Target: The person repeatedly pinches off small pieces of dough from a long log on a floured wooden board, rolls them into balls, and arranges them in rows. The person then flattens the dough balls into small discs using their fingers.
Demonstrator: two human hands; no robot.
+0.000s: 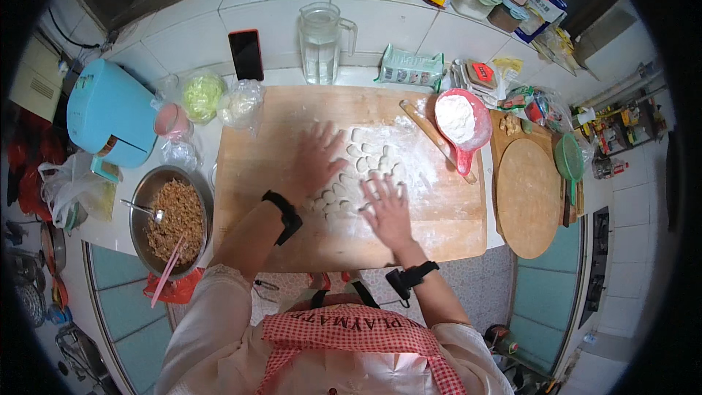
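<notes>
Several small floured dough pieces [362,164] lie scattered on a large wooden board [249,164], dusted with white flour. My left hand [317,160], blurred, is spread just left of the dough pieces with nothing in it. Fingers apart, my right hand [388,211] lies palm down over the near right part of the group and hides some pieces. Whether it presses on dough I cannot tell. On the board's right side rests a wooden rolling pin [428,129], partly under a red scoop [466,162] full of flour [455,118].
At left stands a metal bowl [134,230] of minced filling [175,214] with a spoon and pink chopsticks [167,271]. Behind the board are a glass pitcher [320,44] and a phone [245,55]. A round wooden board [526,197] and green strainer [570,159] lie right.
</notes>
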